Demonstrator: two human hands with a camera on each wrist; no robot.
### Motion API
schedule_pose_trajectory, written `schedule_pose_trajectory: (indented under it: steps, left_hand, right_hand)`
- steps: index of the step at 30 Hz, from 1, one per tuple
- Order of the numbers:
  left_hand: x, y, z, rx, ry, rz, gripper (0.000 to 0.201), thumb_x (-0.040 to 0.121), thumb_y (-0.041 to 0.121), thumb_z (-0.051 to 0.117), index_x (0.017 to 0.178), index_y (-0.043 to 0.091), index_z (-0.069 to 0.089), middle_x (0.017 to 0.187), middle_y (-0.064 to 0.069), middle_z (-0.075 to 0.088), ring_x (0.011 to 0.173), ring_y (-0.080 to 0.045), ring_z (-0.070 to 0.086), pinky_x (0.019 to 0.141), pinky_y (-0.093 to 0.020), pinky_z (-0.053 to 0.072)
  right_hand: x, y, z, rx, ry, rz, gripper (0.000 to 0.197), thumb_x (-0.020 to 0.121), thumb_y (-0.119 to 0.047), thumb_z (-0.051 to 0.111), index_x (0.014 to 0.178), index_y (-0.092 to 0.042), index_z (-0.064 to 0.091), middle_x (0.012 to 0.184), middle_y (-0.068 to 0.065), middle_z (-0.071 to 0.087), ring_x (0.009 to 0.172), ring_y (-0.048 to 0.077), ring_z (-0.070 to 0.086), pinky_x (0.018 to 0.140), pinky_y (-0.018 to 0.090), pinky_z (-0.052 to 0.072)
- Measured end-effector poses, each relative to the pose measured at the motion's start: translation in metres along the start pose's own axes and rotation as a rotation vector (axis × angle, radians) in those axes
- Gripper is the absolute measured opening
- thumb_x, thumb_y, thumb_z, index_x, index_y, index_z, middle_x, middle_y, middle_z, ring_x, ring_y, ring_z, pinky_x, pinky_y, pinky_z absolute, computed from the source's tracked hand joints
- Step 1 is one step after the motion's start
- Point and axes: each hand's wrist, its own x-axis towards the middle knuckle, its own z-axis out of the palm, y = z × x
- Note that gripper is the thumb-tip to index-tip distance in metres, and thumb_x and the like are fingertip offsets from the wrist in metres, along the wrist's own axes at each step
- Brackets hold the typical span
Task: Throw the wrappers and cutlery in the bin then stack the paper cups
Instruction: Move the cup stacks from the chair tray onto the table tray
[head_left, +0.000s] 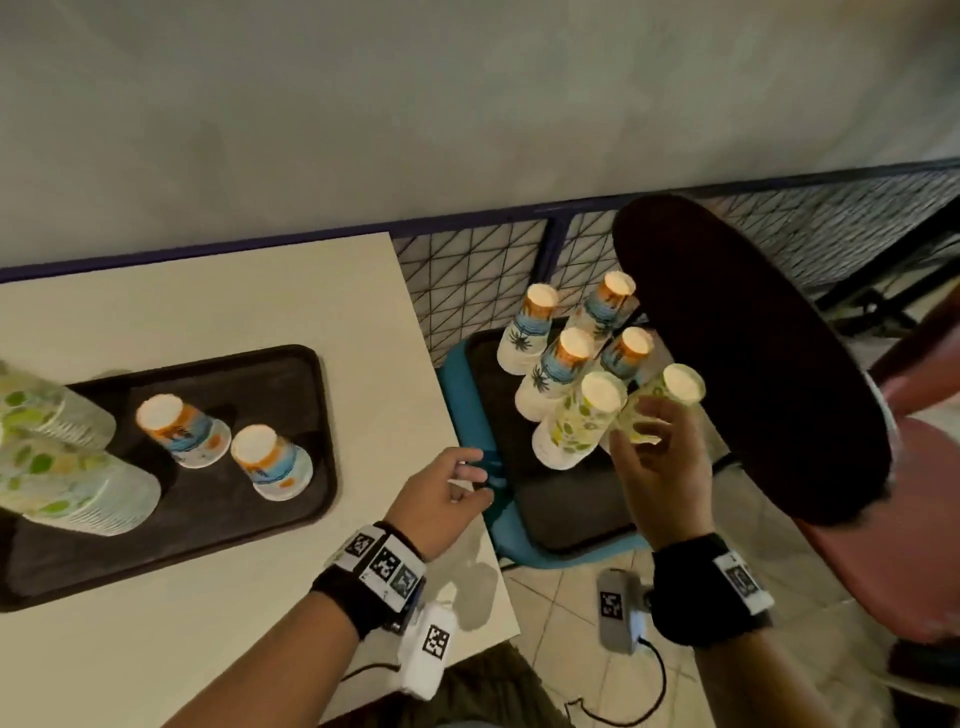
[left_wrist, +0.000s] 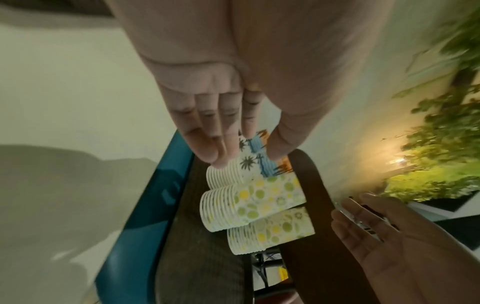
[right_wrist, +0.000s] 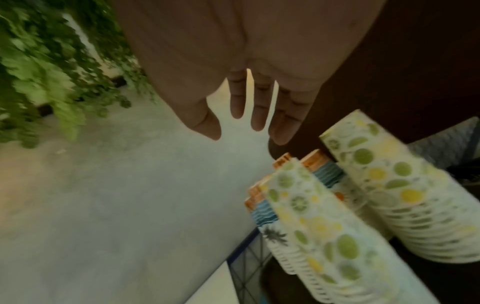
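Nearest me, my left hand hovers past the right edge of the bench, fingers relaxed and slightly apart, holding nothing. My right hand is raised over the gap beside the bench, fingers straight and spread, just beside the near lemon-print cup stack; I cannot tell if they touch it. Six upside-down cup stacks crowd a dark tray on a blue chair, hemmed by a dark round tabletop on the right and a wire fence behind. On the bench, a second tray carries two single cups and two more stacks near its left end.
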Motion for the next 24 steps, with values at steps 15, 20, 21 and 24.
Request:
schedule_pose_trajectory:
  steps: [15, 20, 21, 24]
  left_hand:
    - [0.139, -0.018, 0.113, -0.12, 0.0, -0.393, 0.102, 0.069, 0.039, 0.076, 0.158, 0.02, 0.029, 0.154, -0.012, 0.045, 0.135, -0.031, 0.051, 0.112, -0.051, 0.046]
    - [0.146, -0.018, 0.123, -0.11, 0.02, -0.39, 0.105, 0.072, 0.042, 0.078, 0.159, 0.012, 0.027, 0.152, -0.013, 0.048, 0.135, -0.031, 0.052, 0.112, -0.05, 0.045]
    - [0.148, -0.02, 0.125, -0.095, 0.026, -0.381, 0.106, 0.07, 0.047, 0.078, 0.158, 0.01, 0.029, 0.149, -0.012, 0.053, 0.133, -0.031, 0.055, 0.111, -0.05, 0.046]
    - [0.147, -0.027, 0.13, -0.061, 0.024, -0.354, 0.091, 0.051, 0.06, 0.068, 0.13, 0.016, 0.061, 0.126, -0.01, 0.071, 0.12, -0.03, 0.065, 0.105, -0.052, 0.051]
  right_hand:
    - [0.064, 0.079, 0.043, 0.151, -0.284, 0.158, 0.068, 0.071, -0.028, 0.089, 0.124, -0.031, 0.047, 0.122, -0.015, 0.057, 0.115, 0.0, 0.051, 0.104, 0.031, 0.046]
    - [0.058, 0.095, 0.037, 0.188, -0.257, 0.231, 0.071, 0.075, -0.029, 0.087, 0.136, -0.03, 0.051, 0.124, -0.016, 0.06, 0.117, 0.0, 0.054, 0.1, 0.025, 0.047]
    - [0.056, 0.097, 0.034, 0.204, -0.253, 0.257, 0.069, 0.076, -0.028, 0.086, 0.135, -0.032, 0.051, 0.124, -0.015, 0.062, 0.116, 0.0, 0.056, 0.098, 0.024, 0.048]
    - [0.048, 0.103, 0.027, 0.206, -0.257, 0.262, 0.069, 0.078, -0.027, 0.085, 0.134, -0.039, 0.046, 0.124, -0.018, 0.06, 0.115, -0.003, 0.055, 0.097, 0.02, 0.047]
